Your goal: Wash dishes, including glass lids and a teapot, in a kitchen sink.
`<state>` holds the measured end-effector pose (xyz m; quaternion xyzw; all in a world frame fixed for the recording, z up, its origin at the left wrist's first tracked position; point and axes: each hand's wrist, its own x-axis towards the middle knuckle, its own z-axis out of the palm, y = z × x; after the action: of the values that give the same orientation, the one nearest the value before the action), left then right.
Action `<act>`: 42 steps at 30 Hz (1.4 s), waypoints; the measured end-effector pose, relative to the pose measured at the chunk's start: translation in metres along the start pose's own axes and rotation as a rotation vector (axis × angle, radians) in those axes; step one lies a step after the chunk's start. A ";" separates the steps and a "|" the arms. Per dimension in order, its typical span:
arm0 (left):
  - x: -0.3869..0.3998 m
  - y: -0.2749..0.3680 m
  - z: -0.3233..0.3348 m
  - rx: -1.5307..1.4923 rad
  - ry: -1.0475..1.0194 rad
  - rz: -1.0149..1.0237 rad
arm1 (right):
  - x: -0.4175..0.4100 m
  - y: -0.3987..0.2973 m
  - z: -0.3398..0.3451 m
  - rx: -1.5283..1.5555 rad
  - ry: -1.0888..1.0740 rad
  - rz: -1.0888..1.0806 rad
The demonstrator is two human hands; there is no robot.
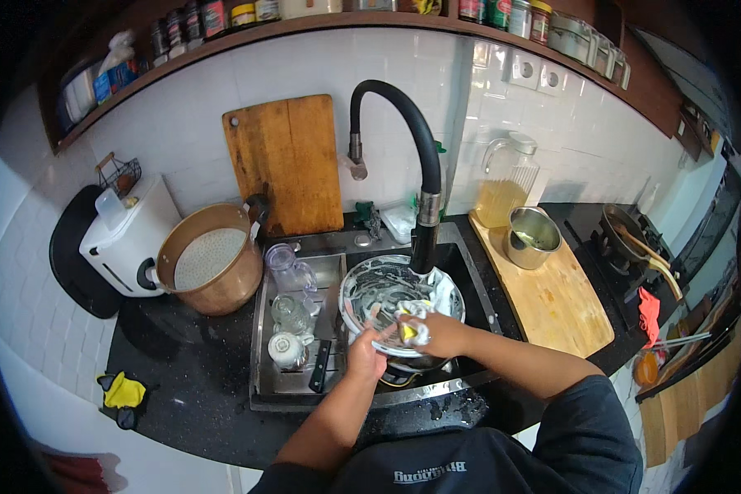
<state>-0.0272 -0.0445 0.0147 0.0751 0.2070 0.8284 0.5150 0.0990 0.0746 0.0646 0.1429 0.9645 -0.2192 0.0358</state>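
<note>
A round bowl with a white rim is tilted over the black sink basin, its inside streaked with suds. My left hand grips the bowl's near rim, thumb on the inner side. In my right hand is a yellow sponge covered in foam, pressed against the bowl's inner wall. Thick foam clings to the bowl's right side. Beneath the bowl, other dishes show only in part. The black faucet arches over the bowl; no water is seen running from its spout.
Left of the basin, a steel drainer holds a clear pitcher, a glass mug, a white cup and a black-handled knife. A copper-coloured pot stands further left. Rightward, a wooden board carries a steel pot.
</note>
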 end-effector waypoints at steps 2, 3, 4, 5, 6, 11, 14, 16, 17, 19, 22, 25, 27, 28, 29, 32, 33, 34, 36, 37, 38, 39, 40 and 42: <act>-0.001 0.000 0.002 -0.033 -0.015 -0.056 | -0.005 0.019 0.000 -0.035 0.109 -0.083; -0.001 0.001 0.004 -0.040 -0.011 -0.053 | -0.007 0.024 -0.003 -0.072 0.134 -0.046; -0.003 0.002 0.007 -0.006 -0.009 -0.050 | -0.003 0.030 -0.009 -0.131 0.086 0.025; -0.004 0.002 0.009 0.030 -0.009 -0.047 | 0.003 0.036 -0.015 -0.189 0.040 0.097; -0.003 0.003 0.007 0.030 -0.040 -0.064 | 0.007 0.040 -0.018 -0.192 0.042 0.101; -0.008 0.000 0.005 0.071 -0.106 -0.119 | 0.043 0.027 -0.009 -0.084 0.220 0.168; -0.008 0.002 0.019 0.072 -0.112 -0.111 | 0.052 0.007 0.011 0.051 0.250 -0.092; -0.002 0.000 -0.001 0.007 -0.065 -0.074 | 0.040 -0.020 0.006 0.163 0.052 -0.082; 0.001 -0.003 -0.012 -0.065 -0.024 -0.042 | 0.035 -0.022 0.012 0.188 0.017 -0.127; 0.001 -0.003 -0.005 -0.047 -0.031 -0.063 | 0.010 -0.021 0.008 0.085 0.081 -0.230; -0.001 -0.003 0.002 -0.012 0.016 -0.090 | -0.023 -0.032 -0.009 -0.029 0.088 -0.171; -0.003 0.000 0.009 -0.005 0.131 -0.214 | -0.042 -0.036 -0.017 -0.190 0.146 -0.094; -0.003 -0.002 0.007 0.140 0.076 -0.191 | -0.049 -0.035 -0.024 -0.253 0.178 -0.079; -0.003 -0.001 0.010 0.137 0.005 -0.192 | -0.053 -0.030 -0.025 -0.215 0.268 -0.103; -0.003 -0.001 0.012 0.134 -0.067 -0.193 | -0.056 -0.026 -0.027 -0.176 0.359 -0.128; -0.002 -0.003 0.003 0.314 -0.158 -0.029 | -0.063 -0.017 -0.049 -0.015 0.472 -0.115; -0.001 -0.004 0.003 0.444 -0.102 0.083 | -0.065 -0.016 -0.064 0.082 0.469 -0.113; -0.003 0.001 0.019 0.738 -0.101 0.279 | -0.072 -0.020 -0.082 0.163 0.449 -0.156; 0.000 0.005 0.021 1.012 -0.103 0.551 | -0.080 -0.009 -0.097 0.321 0.415 -0.235; -0.001 0.013 0.026 1.174 -0.165 0.715 | -0.085 -0.005 -0.104 0.380 0.371 -0.266; -0.003 0.026 0.031 1.295 -0.301 0.736 | -0.087 -0.003 -0.108 0.377 0.396 -0.272; -0.004 0.031 0.031 1.118 -0.394 0.646 | -0.088 -0.003 -0.111 0.439 0.386 -0.333; -0.007 0.037 0.029 1.116 -0.378 0.541 | -0.091 0.001 -0.113 0.499 0.371 -0.390; -0.016 0.043 0.042 0.973 -0.397 0.463 | -0.091 0.014 -0.113 0.524 0.370 -0.379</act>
<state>-0.0410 -0.0636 0.0725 0.5008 0.4420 0.6991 0.2552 0.1896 0.1121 0.1723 0.0034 0.8752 -0.4318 -0.2181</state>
